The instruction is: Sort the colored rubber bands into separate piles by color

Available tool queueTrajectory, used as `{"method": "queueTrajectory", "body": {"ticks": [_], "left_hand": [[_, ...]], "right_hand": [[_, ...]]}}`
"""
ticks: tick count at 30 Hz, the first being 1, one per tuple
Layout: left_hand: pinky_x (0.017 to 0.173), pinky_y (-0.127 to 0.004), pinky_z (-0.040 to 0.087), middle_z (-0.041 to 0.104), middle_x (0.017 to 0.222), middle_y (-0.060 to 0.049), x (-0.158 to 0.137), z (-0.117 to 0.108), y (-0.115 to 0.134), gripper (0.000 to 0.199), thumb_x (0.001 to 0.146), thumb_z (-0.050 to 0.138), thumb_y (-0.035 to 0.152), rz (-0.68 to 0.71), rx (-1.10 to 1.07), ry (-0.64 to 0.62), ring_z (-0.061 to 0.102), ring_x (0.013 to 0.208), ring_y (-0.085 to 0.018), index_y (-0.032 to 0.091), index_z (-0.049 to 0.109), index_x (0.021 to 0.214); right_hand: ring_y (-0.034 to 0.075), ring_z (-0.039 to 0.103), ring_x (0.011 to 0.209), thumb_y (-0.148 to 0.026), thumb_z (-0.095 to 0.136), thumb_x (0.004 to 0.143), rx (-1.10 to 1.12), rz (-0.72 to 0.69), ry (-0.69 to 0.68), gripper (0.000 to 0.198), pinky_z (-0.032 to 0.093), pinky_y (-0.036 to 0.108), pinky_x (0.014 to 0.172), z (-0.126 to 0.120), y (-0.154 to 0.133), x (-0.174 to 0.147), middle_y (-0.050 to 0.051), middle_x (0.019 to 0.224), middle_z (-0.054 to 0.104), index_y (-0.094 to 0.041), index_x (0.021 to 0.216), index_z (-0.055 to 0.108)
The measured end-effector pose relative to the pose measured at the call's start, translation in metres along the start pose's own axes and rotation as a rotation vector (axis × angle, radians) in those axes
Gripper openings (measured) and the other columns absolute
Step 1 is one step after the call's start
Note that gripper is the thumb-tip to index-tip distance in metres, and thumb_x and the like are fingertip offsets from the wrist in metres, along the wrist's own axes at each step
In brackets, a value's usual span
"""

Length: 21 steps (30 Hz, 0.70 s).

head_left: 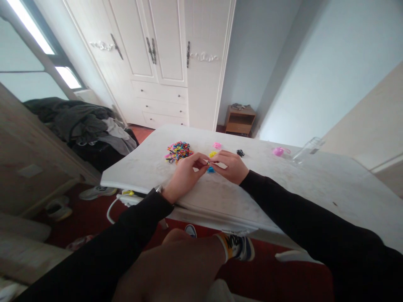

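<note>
My left hand [185, 174] and my right hand [231, 165] meet over the white table [252, 193], fingertips pinched close together. Between them is a small dark band [208, 163], perhaps a hair tie, partly hidden by the fingers. Left of my hands lies a mixed heap of colourful hair ties [179, 151]. Single-colour bunches surround my fingers: a pink one [217, 145] at the back, a yellow one [213, 154] just behind the fingertips, a blue one [210, 170] just below them. A black bunch [240, 153] sits right of my right hand.
Toward the right of the tabletop are a pink round object [278, 152] and a clear glass bottle or jar [307, 151]. A white wardrobe [163, 63] and a small wooden cabinet [241, 120] stand behind. Clothes [82, 121] are heaped at the left.
</note>
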<state>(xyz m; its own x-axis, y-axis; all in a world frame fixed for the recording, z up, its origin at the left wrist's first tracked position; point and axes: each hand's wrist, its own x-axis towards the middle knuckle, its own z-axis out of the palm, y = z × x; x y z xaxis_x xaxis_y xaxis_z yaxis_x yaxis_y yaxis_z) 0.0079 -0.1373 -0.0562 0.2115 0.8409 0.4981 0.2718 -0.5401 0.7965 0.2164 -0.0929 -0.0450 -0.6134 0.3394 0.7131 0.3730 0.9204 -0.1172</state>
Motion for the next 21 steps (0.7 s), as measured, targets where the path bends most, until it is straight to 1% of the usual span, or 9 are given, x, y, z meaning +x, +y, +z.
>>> {"method": "queueTrajectory", "body": {"ticks": [5,9,11,13,15,17,18,20,21], "left_hand": [[0.076,-0.026,0.06,0.078,0.087,-0.002,-0.001,0.0,0.003,0.019,0.088,0.071,0.016,0.024,-0.017,-0.014,0.074,0.078,-0.015,0.02,0.067,0.106],[0.076,-0.026,0.059,0.078,0.088,-0.002,-0.002,0.0,0.001,0.021,0.088,0.071,0.013,0.043,0.021,-0.027,0.075,0.079,-0.015,0.021,0.067,0.107],[0.076,-0.026,0.059,0.078,0.089,-0.002,-0.002,-0.001,0.001,0.023,0.088,0.071,0.012,0.04,0.036,-0.027,0.075,0.079,-0.015,0.021,0.066,0.108],[0.077,-0.027,0.059,0.078,0.089,-0.002,-0.002,-0.001,0.0,0.024,0.088,0.071,0.013,0.03,0.049,-0.028,0.075,0.079,-0.015,0.021,0.066,0.11],[0.077,-0.027,0.059,0.079,0.09,-0.002,-0.003,-0.001,0.0,0.024,0.089,0.071,0.014,0.021,0.067,-0.027,0.075,0.079,-0.015,0.021,0.067,0.111],[0.078,-0.028,0.059,0.079,0.09,-0.002,-0.003,-0.001,-0.001,0.023,0.089,0.07,0.014,0.019,0.083,-0.021,0.075,0.079,-0.015,0.02,0.067,0.112],[0.078,-0.028,0.059,0.079,0.09,-0.002,-0.003,-0.002,-0.002,0.023,0.089,0.07,0.014,0.02,0.089,-0.018,0.074,0.079,-0.015,0.02,0.068,0.111],[0.079,-0.028,0.059,0.078,0.09,-0.002,-0.002,-0.002,-0.002,0.019,0.09,0.069,0.015,0.03,0.102,-0.014,0.074,0.079,-0.015,0.019,0.07,0.109],[0.079,-0.028,0.059,0.078,0.09,-0.003,-0.002,-0.002,-0.001,0.016,0.09,0.069,0.015,0.04,0.114,-0.013,0.073,0.078,-0.015,0.019,0.071,0.106]], "right_hand": [[0.02,0.071,0.084,-0.02,0.062,0.102,0.018,-0.018,-0.016,0.015,0.059,0.033,0.08,0.002,0.003,-0.002,0.006,0.088,0.077,-0.022,0.091,0.073],[0.019,0.069,0.083,-0.015,0.06,0.099,0.024,-0.034,-0.043,0.015,0.058,0.033,0.08,0.001,-0.002,-0.001,0.005,0.089,0.075,-0.023,0.09,0.069],[0.02,0.067,0.082,-0.014,0.059,0.098,0.003,-0.049,-0.039,0.016,0.057,0.034,0.079,-0.002,-0.004,0.002,0.005,0.087,0.073,-0.023,0.088,0.067],[0.02,0.066,0.081,-0.012,0.059,0.094,-0.007,-0.021,-0.015,0.015,0.056,0.034,0.078,-0.009,-0.001,0.006,0.004,0.085,0.072,-0.023,0.086,0.066],[0.019,0.065,0.078,-0.012,0.061,0.089,-0.009,0.084,0.056,0.012,0.055,0.034,0.076,-0.021,0.011,0.007,0.003,0.084,0.071,-0.023,0.085,0.066],[0.017,0.063,0.072,-0.014,0.063,0.085,-0.034,0.291,0.187,0.009,0.054,0.033,0.071,-0.037,0.031,0.004,0.001,0.08,0.069,-0.022,0.081,0.064],[0.018,0.063,0.071,-0.016,0.063,0.084,-0.05,0.404,0.223,0.007,0.053,0.032,0.069,-0.045,0.044,0.0,0.001,0.079,0.069,-0.022,0.08,0.064],[0.018,0.062,0.069,-0.017,0.064,0.08,-0.107,0.588,0.254,0.008,0.051,0.033,0.068,-0.06,0.07,-0.013,0.002,0.074,0.069,-0.022,0.074,0.063],[0.019,0.062,0.069,-0.017,0.064,0.078,-0.143,0.652,0.255,0.008,0.051,0.034,0.069,-0.066,0.082,-0.021,0.002,0.073,0.069,-0.022,0.071,0.062]]}}
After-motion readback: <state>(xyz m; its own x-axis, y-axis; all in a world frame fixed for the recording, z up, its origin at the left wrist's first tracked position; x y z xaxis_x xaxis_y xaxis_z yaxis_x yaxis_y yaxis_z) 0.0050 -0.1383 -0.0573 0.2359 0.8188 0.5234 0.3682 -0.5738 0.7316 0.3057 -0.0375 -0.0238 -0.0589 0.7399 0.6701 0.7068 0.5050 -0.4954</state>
